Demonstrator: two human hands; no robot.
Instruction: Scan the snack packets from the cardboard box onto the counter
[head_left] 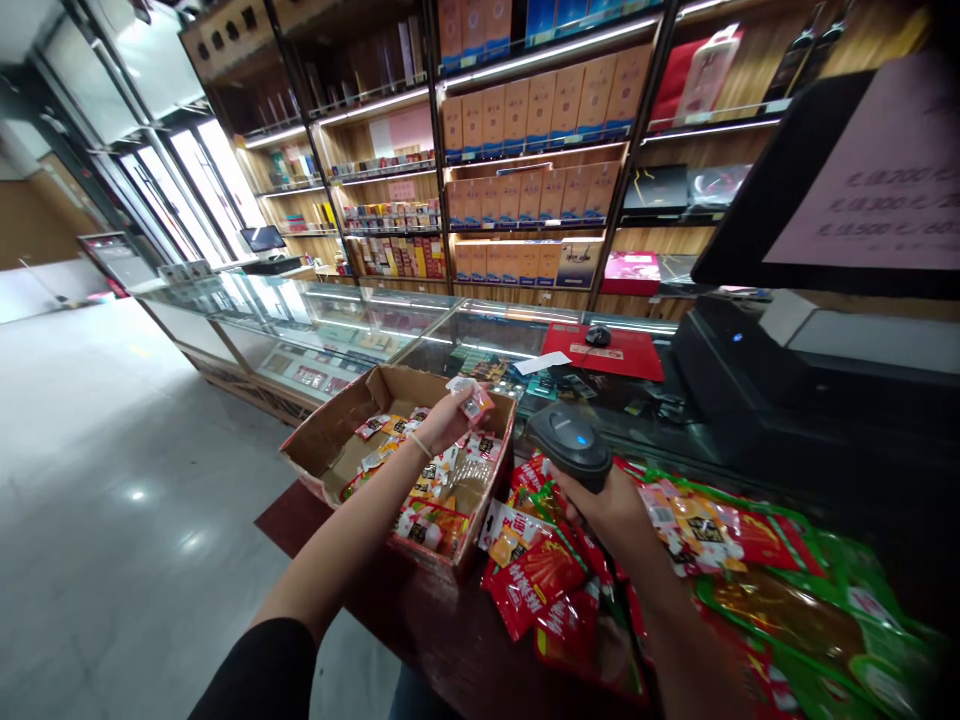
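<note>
My left hand (444,422) is closed on a small snack packet (472,398), holding it up over an open cardboard box (330,430) filled with several small packets. My right hand (609,505) grips a black handheld barcode scanner (571,442) with a blue light, its head turned toward the packet. Red snack bags (534,582) lie on the counter below the scanner, just right of the box.
Green and red snack bags (795,600) are piled on the counter at the right. A black till screen (840,180) stands behind, with a red mat (607,350) and mouse (598,336) on the glass counter (315,330). Shelves of boxed goods (525,110) line the wall.
</note>
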